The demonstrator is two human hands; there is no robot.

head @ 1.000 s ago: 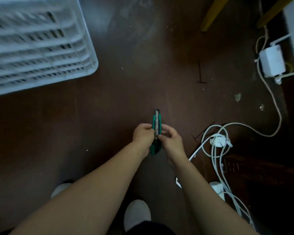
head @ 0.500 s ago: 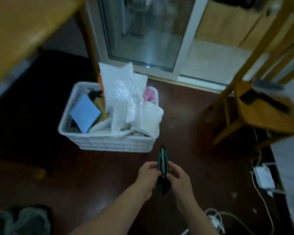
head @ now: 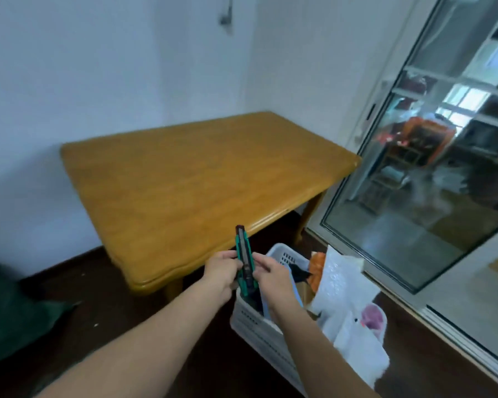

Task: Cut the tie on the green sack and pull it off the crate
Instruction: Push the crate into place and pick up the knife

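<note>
Both hands held a green utility knife (head: 243, 259) upright in front of the person, its dark tip pointing up. The left hand (head: 223, 270) gripped the knife's body from the left with curled fingers. The right hand (head: 272, 275) pinched it from the right, fingertips on the casing. Whether the blade was out could not be told through the blur. The green sack (head: 9, 308) lay on the dark floor (head: 121, 317) at the far left edge, only partly in view and well apart from the hands. Behind the knife stood a wooden desk (head: 184, 173) against a pale wall (head: 98, 67). A white plastic basket (head: 256, 328) sat on the floor beneath the right forearm, near the desk's corner. It held white plastic bags (head: 345, 300) and an orange thing (head: 318, 268). A glass sliding door (head: 431, 179) filled the right side.
</note>
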